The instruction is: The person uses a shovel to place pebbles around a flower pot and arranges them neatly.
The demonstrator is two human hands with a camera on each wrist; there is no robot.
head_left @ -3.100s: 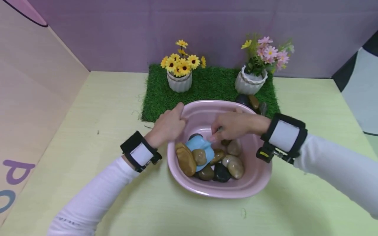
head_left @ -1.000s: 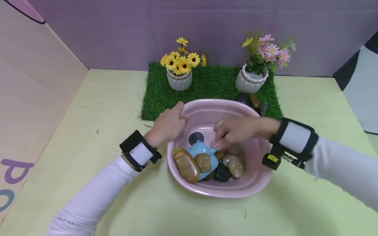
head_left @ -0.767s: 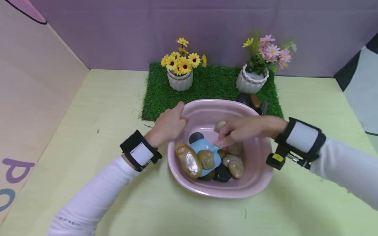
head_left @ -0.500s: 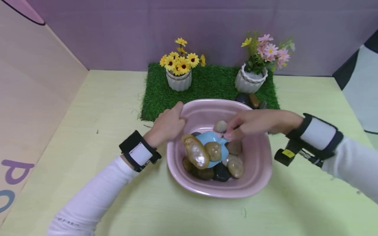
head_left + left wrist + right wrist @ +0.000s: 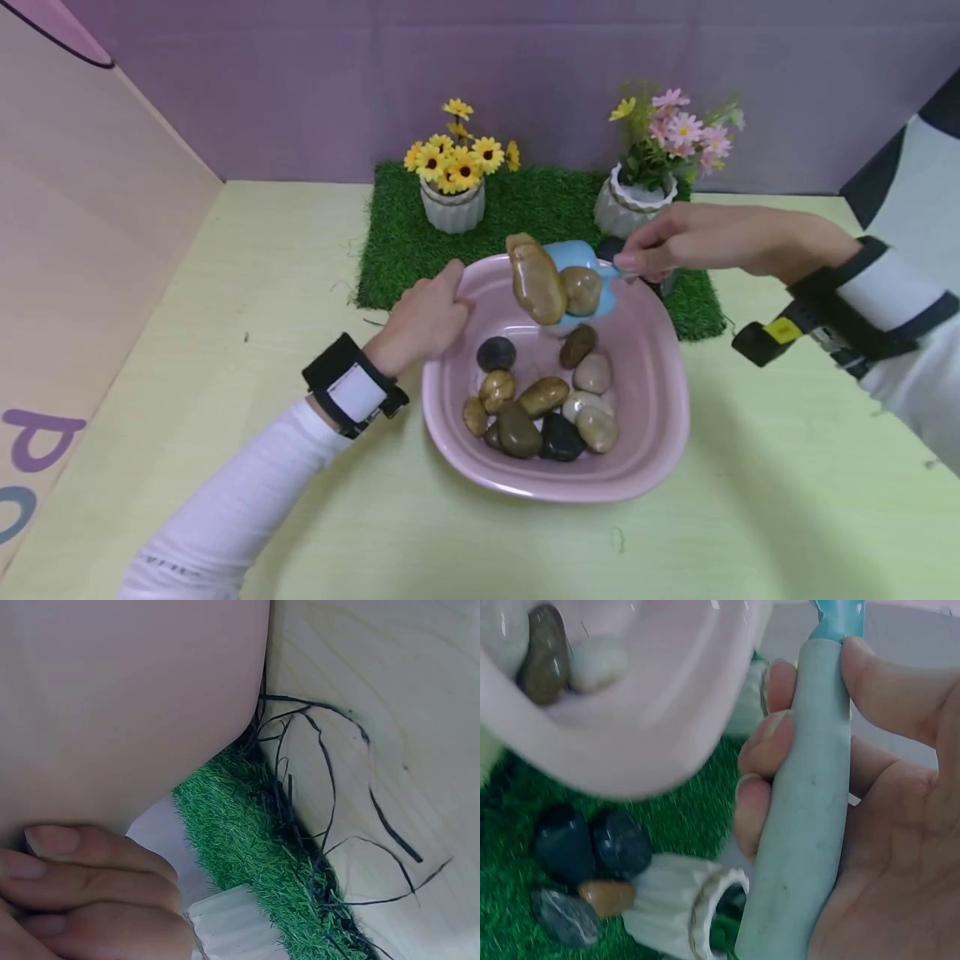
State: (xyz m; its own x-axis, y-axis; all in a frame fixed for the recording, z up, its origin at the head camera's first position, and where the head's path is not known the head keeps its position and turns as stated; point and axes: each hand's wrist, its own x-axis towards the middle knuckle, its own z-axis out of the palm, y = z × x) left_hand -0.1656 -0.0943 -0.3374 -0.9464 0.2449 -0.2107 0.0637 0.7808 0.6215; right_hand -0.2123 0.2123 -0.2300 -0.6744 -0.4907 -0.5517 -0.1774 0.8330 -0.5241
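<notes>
My right hand (image 5: 712, 242) grips a small blue shovel (image 5: 573, 252) above the far rim of a pink basin (image 5: 555, 490). Its thick pale green handle (image 5: 802, 802) lies across my curled fingers in the right wrist view. On the blade rest two stones, a long brown stone (image 5: 537, 281) and a rounder tan stone (image 5: 581, 290). My left hand (image 5: 423, 321) holds the basin's left rim, its fingers bent against the outer wall (image 5: 112, 697) in the left wrist view. Several brown, grey and black stones (image 5: 519, 429) lie on the basin floor.
Behind the basin, an artificial grass mat (image 5: 397, 242) bears a pot of yellow flowers (image 5: 453, 204) and a pot of pink flowers (image 5: 630, 208). Several loose stones (image 5: 564, 841) sit on the mat by the right pot. A purple backdrop (image 5: 300, 92) stands behind.
My right hand has lifted the shovel and its two stones off the basin floor, up and away toward the far right rim, uncovering stones beneath. The left hand has stayed on the rim.
</notes>
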